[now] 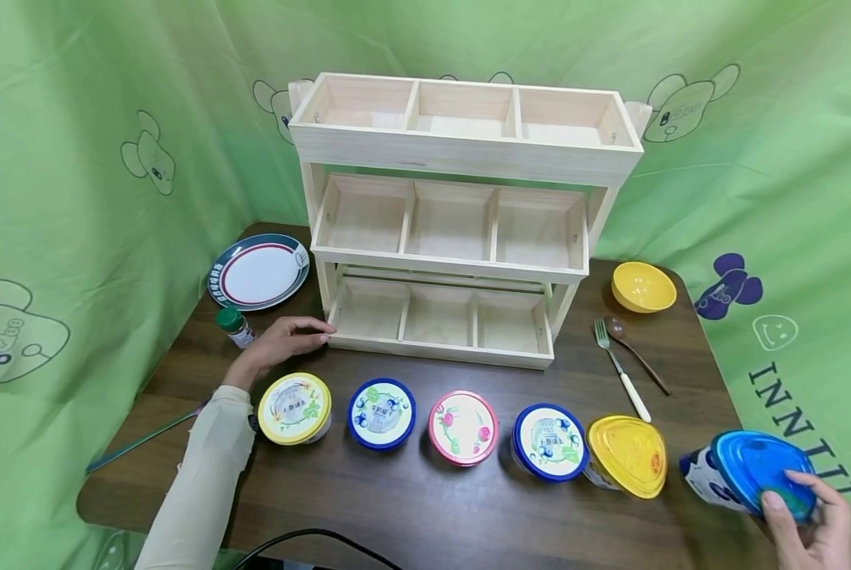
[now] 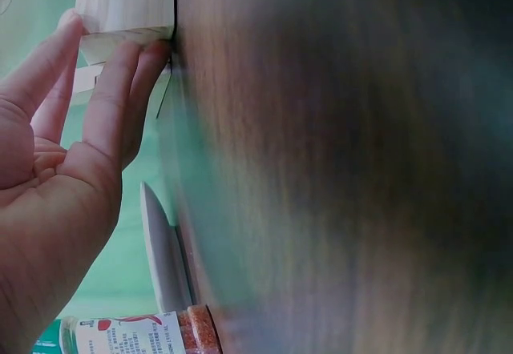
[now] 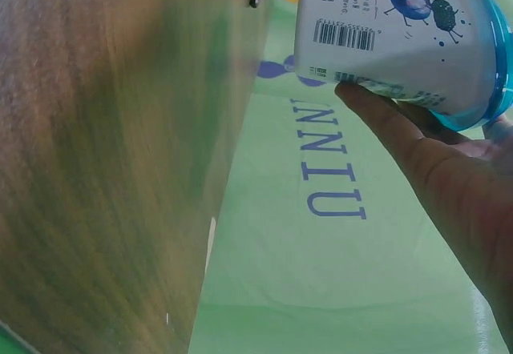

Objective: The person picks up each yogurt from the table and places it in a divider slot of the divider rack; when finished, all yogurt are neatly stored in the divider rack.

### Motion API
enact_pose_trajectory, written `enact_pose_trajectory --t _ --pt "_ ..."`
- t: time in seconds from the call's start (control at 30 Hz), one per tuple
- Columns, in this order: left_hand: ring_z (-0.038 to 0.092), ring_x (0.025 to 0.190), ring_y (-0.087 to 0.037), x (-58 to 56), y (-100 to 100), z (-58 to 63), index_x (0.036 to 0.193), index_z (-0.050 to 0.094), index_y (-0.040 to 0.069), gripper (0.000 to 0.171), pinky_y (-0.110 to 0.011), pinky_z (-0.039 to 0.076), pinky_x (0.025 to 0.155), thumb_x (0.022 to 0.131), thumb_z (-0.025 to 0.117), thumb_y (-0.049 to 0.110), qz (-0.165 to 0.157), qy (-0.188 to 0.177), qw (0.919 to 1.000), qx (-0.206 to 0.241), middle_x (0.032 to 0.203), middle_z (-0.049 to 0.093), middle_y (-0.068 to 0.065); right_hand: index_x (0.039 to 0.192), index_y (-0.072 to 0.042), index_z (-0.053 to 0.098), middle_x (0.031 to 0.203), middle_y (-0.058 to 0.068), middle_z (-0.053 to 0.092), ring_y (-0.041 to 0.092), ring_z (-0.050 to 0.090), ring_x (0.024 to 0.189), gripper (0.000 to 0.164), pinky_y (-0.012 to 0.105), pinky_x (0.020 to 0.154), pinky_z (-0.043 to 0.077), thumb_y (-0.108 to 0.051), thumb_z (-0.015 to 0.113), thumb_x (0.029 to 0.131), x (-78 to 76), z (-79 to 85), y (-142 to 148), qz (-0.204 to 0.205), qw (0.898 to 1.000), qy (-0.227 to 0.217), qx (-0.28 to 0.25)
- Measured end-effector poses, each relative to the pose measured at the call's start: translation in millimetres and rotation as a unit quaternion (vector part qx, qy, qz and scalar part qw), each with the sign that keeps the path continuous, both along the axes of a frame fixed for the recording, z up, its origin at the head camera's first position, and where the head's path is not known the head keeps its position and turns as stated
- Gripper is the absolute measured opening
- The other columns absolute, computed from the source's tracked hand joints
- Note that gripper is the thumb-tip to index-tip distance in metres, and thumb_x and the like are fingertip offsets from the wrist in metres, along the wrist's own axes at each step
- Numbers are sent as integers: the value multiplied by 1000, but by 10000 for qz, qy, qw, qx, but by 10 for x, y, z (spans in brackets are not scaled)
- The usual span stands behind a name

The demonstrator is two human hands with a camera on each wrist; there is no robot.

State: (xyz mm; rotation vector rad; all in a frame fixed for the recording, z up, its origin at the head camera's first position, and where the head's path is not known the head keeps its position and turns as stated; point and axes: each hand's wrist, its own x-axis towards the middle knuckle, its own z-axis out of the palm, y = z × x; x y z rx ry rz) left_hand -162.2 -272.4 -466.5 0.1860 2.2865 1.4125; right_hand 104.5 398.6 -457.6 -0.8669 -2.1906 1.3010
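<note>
My right hand (image 1: 817,522) holds a yogurt tub with a blue lid (image 1: 763,471) at the table's right edge, thumb and a finger on the lid. The right wrist view shows that tub (image 3: 385,38) on its side in the picture, barcode visible, with fingers (image 3: 385,118) against its wall. With nearly straight fingers, my left hand (image 1: 286,344) touches the lower left corner of a three-tier wooden shelf (image 1: 439,352). Seen from the left wrist, the fingertips (image 2: 120,58) rest against the wooden tray's end (image 2: 128,10).
Lidded tubs line the table's front: yellow (image 1: 295,408), blue (image 1: 381,413), pink (image 1: 463,427), blue (image 1: 549,442), yellow (image 1: 628,457). At left are a plate (image 1: 264,273) and a green-capped spice jar (image 1: 234,324). At right are a yellow bowl (image 1: 642,286), fork (image 1: 621,368) and wooden spoon (image 1: 637,356).
</note>
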Motion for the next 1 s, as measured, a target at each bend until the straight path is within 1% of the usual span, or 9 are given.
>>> enact_pose_trajectory --t 0.1,0.17,0.3,0.5,0.57,0.7,0.8,0.93,1.0 --pt "61 118 -26 6 -5 -4 140 70 3 36 -30 54 98 110 69 23 24 -13 10000 11 135 70 -17 157 -21 47 134 -13 44 4 48 117 50 -4 76 40 -7 56 110 -7 1 11 25 9999 -113 36" --pt "61 117 -26 9 -7 -6 140 71 3 36 -29 54 97 110 69 22 35 -19 10000 39 135 69 -17 159 -20 47 141 -4 46 7 48 122 50 -4 77 40 -7 55 111 -10 3 15 80 9999 -106 68" --pt "61 117 -25 18 0 -10 140 71 2 36 -29 54 97 110 69 21 48 6 9999 92 136 69 -18 160 -18 45 144 1 47 12 48 127 51 -4 79 39 -7 54 111 -16 14 21 138 9998 -90 142" --pt "61 119 -27 26 25 -10 140 70 0 37 -29 53 100 109 69 21 54 29 9998 207 139 68 -21 163 -19 43 157 18 39 16 45 139 52 -5 82 35 -9 52 112 -23 52 17 168 9997 -120 97" --pt "61 120 -26 22 33 -9 141 69 0 37 -29 53 100 109 69 20 63 24 9998 202 139 68 -21 163 -19 43 157 19 40 16 46 139 52 -4 83 35 -9 52 112 -28 66 14 192 9997 -102 120" --pt "61 119 -27 13 39 -12 141 69 0 36 -28 53 99 110 68 19 58 10 9998 194 139 68 -21 159 -13 47 140 4 51 9 53 124 50 -2 82 42 -2 53 110 -45 96 29 252 9994 210 59" --pt "61 118 -26 9 41 -13 141 70 1 36 -28 53 99 109 69 19 70 10 9998 180 139 68 -21 157 -8 49 127 -7 51 4 54 113 50 0 79 45 3 54 108 -62 124 53 269 9977 576 -214" --pt "61 119 -25 15 35 -15 141 70 1 37 -27 53 98 109 69 21 79 7 9998 174 139 68 -21 160 -11 45 131 -4 49 11 54 124 53 0 79 45 4 52 109 -79 163 68 349 9952 731 -555" --pt "61 118 -25 25 25 -14 141 70 1 38 -26 54 98 109 70 21 100 -12 9998 185 139 68 -21 163 -15 40 144 5 45 15 49 135 55 -2 81 43 1 49 111 -85 182 64 522 9961 555 -447"
